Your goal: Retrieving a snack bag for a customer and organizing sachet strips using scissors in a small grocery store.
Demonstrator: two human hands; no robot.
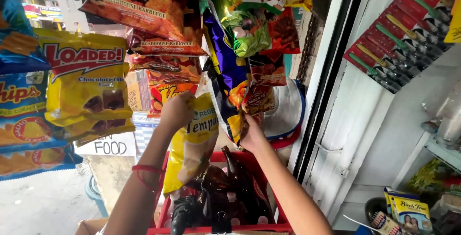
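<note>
Overhead, a yellow snack bag (pixel 192 144) is grasped at its top by the left hand (pixel 176 111) — the right hand (pixel 252 136) is clenched on a hanging dark-blue packet (pixel 225 96), above a red bottle crate (pixel 269 201).

yellow snack bag (pixel 192 144); red crate (pixel 230 160)

Two bare forearms in view, no sleeves showing anywhere along them. Left hand (pixel 176 111) at about 11 o'clock from frame centre, right hand (pixel 253 136) near 1 o'clock of lower middle. Left wrist carries thin red string bracelet (pixel 146 171), looped more than once, loose strand trailing toward 5 o'clock. Right wrist and forearm plain: no band, no watch. No rings or gloves visible on either hand. Fingertips partly hidden, nails not discernible.
</note>
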